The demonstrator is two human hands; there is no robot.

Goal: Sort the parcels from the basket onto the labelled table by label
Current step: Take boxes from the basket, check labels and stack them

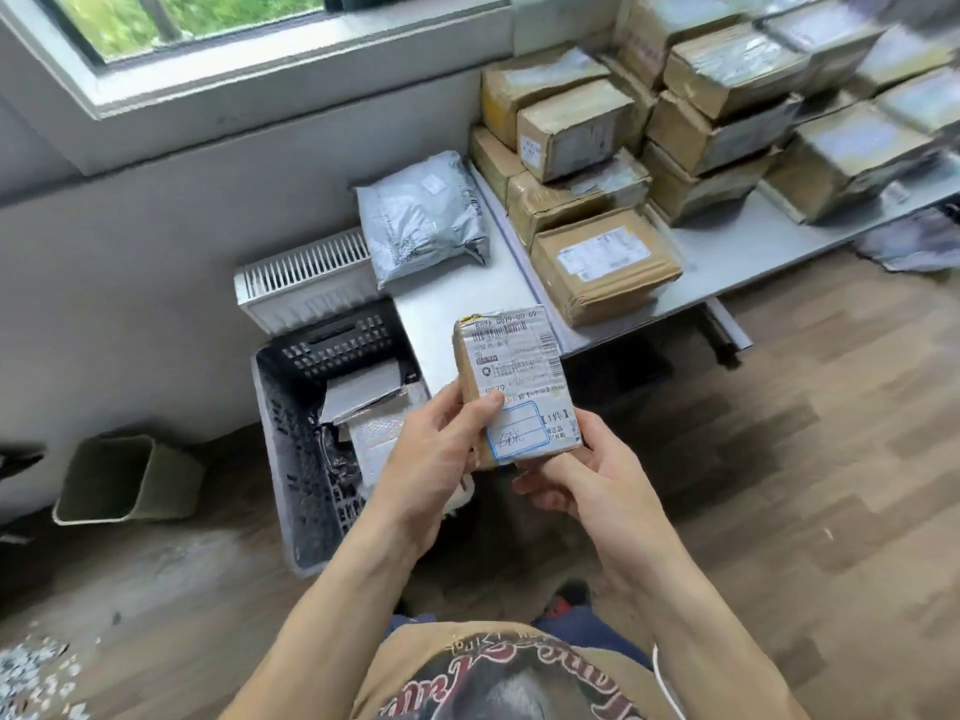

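Left grip (pixel 441 449) and right grip (pixel 587 475) clasp a small taped parcel (pixel 511 371), label up, seemingly being read. Next it likely needs carrying to the worktop (pixel 737 246) at one o'clock.

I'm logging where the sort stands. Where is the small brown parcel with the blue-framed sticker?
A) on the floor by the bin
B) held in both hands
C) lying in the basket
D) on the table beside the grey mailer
B: the left hand and right hand both grip the parcel, clear of the table and the basket.
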